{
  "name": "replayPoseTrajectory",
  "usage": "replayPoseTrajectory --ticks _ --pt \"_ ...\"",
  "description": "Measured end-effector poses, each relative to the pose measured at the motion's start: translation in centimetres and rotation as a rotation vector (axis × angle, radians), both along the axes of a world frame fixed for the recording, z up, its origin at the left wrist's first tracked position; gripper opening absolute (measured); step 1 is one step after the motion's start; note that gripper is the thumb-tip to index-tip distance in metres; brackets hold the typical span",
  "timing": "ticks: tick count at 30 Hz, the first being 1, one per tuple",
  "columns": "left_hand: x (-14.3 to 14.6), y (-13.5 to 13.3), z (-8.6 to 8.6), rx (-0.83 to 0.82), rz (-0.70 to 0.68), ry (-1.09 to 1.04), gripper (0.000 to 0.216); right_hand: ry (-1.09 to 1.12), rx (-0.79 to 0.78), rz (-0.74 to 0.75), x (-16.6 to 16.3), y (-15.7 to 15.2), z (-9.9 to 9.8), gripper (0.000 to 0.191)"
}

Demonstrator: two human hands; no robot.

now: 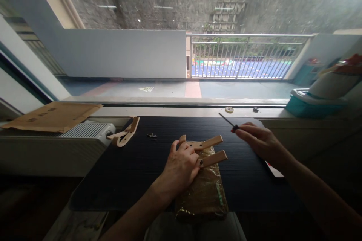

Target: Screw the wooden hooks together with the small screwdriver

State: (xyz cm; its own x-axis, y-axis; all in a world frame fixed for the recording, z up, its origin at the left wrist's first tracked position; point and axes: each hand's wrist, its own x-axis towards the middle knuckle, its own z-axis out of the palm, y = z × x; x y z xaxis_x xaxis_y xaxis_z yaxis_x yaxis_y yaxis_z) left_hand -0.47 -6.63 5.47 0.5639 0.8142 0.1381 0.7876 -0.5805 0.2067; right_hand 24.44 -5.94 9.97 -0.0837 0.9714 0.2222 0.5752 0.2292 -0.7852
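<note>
My left hand (182,162) is closed over a light wooden bracket (209,142) with dark screw heads, pressing it on a brown package (202,196) wrapped in shiny tape. Two wooden arms stick out to the right of my fingers, and a short end shows above them; the part under my palm is hidden. Held in my right hand (253,137) is a screwdriver (227,120), its thin shaft pointing up and left, apart from the wood. Several screws (152,136) lie on the black table (135,173). Another wooden piece (127,135) rests at the table's left edge.
A brown envelope (53,115) lies on the radiator (87,130) at left. On the sill sit a tape roll (229,109) and a small dark object (255,109). A teal box (304,103) stands at right. Beneath my right forearm is a white-edged item (274,170). Window glass closes the far side.
</note>
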Motion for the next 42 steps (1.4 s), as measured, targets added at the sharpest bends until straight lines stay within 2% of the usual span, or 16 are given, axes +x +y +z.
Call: replayPoseTrajectory --ticks 2,6,9,12,17,22,26,31,34,37,42 --pt "0.0 0.1 -0.1 -0.020 -0.011 -0.003 0.022 -0.067 -0.009 0.053 -1.7 0.4 -0.1 0.030" --pt "0.2 0.5 0.3 -0.042 -0.011 0.031 0.021 -0.017 -0.096 0.111 -4.5 1.2 -1.1 0.030" --pt "0.3 0.7 0.6 -0.072 0.005 0.049 0.019 -0.214 -0.128 0.186 -5.8 1.5 -1.4 0.027" --pt "0.2 0.8 0.5 -0.081 0.004 0.027 0.020 -0.378 -0.102 0.196 -6.6 1.4 -1.3 0.027" --pt "0.2 0.7 0.0 -0.064 0.023 0.018 0.023 -0.462 -0.175 0.251 -7.1 1.2 -1.0 0.027" --pt "0.2 0.4 0.5 -0.068 0.014 0.027 0.018 -0.446 -0.099 0.162 -5.9 1.4 1.1 0.033" --pt "0.4 0.1 0.9 -0.071 0.017 0.018 0.012 -0.675 -0.171 0.308 -4.0 1.1 3.3 0.033" --pt "0.8 0.1 0.9 -0.055 0.000 -0.013 0.016 -0.815 -0.105 0.511 -2.4 0.1 4.7 0.030" --pt "1.0 0.2 0.9 -0.039 -0.009 -0.006 0.015 -0.885 -0.052 0.526 -2.9 -0.3 5.3 0.026" --pt "1.1 0.3 0.8 -0.037 -0.020 -0.001 0.014 -0.944 -0.004 0.515 -4.1 -0.3 5.7 0.012" --pt "0.7 0.5 0.1 -0.029 -0.054 -0.046 0.013 -0.953 0.088 0.568 -5.4 0.3 5.4 0.019"
